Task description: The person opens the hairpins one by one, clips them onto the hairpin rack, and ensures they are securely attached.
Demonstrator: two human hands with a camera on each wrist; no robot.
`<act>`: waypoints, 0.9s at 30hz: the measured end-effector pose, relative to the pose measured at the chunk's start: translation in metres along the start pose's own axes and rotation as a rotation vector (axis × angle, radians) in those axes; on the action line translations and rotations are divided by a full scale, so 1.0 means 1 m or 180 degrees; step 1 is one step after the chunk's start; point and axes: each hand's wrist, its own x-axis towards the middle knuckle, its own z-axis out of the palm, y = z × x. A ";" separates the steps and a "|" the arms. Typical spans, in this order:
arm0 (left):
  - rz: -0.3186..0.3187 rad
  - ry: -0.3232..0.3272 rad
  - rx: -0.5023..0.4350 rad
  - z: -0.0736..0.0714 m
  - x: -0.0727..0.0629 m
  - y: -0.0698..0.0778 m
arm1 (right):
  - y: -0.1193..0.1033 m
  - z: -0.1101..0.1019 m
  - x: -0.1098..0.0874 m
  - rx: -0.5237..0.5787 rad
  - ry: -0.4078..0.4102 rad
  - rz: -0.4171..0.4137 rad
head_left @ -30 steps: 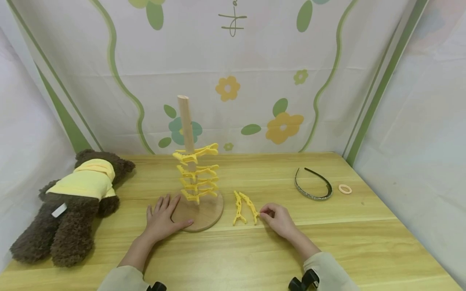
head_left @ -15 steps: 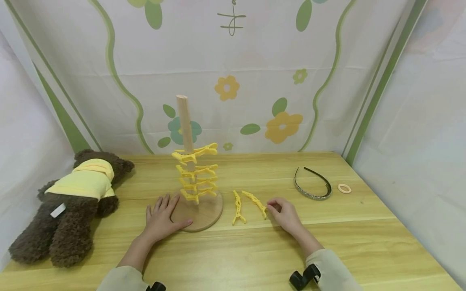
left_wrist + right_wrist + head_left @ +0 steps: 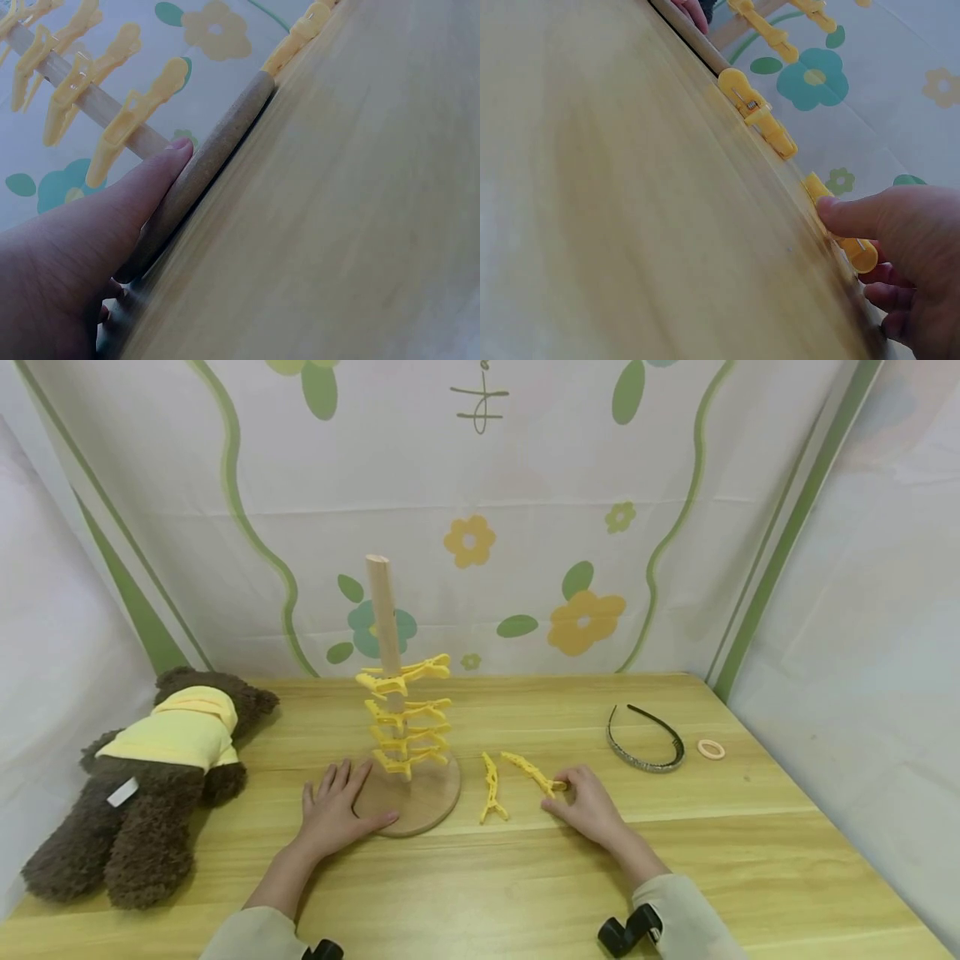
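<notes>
A wooden post (image 3: pixel 383 618) rises from a round base (image 3: pixel 420 810), with several yellow hair clips (image 3: pixel 405 675) clamped along it. My left hand (image 3: pixel 333 810) rests on the base's near left edge, fingers spread and thumb lying on top. In the left wrist view, the thumb (image 3: pixel 169 157) presses the base beside the post. Two yellow clips lie on the table to the right of the base. My right hand (image 3: pixel 588 806) pinches the handle end of the farther-right clip (image 3: pixel 532 774) between thumb and finger. The other clip (image 3: pixel 491 789) lies untouched.
A black headband (image 3: pixel 652 767) with a glittery band and a small pale ring (image 3: pixel 711 749) lie at the right. A brown teddy bear (image 3: pixel 157 802) in a yellow top lies at the left. Behind the wooden table (image 3: pixel 465 893) hangs a flowered cloth (image 3: pixel 480 468).
The right hand has moved right, drawing one clip away from the other and turning it. Its thumb and finger now stand on either side of the handle. The left hand has stayed put.
</notes>
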 end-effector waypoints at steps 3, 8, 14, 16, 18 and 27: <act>-0.0005 0.0003 0.0015 0.000 0.000 0.000 | 0.002 -0.002 0.003 0.0151 0.0022 0.0088; 0.0000 0.0011 0.0030 0.000 0.001 0.000 | 0.005 -0.010 0.008 0.0405 -0.0039 0.0143; 0.0010 0.0005 0.0012 0.001 0.001 0.000 | 0.000 -0.029 0.015 0.0615 -0.0247 -0.0043; 0.0010 0.0006 0.0007 0.001 0.001 0.000 | -0.003 -0.036 0.020 0.0619 -0.0285 -0.0206; 0.0012 0.0009 0.0004 0.001 0.001 0.000 | -0.008 -0.043 0.026 0.0611 -0.0294 -0.0391; 0.0017 0.0008 0.0004 0.000 0.000 0.000 | -0.033 -0.071 0.054 0.0362 -0.0151 -0.0645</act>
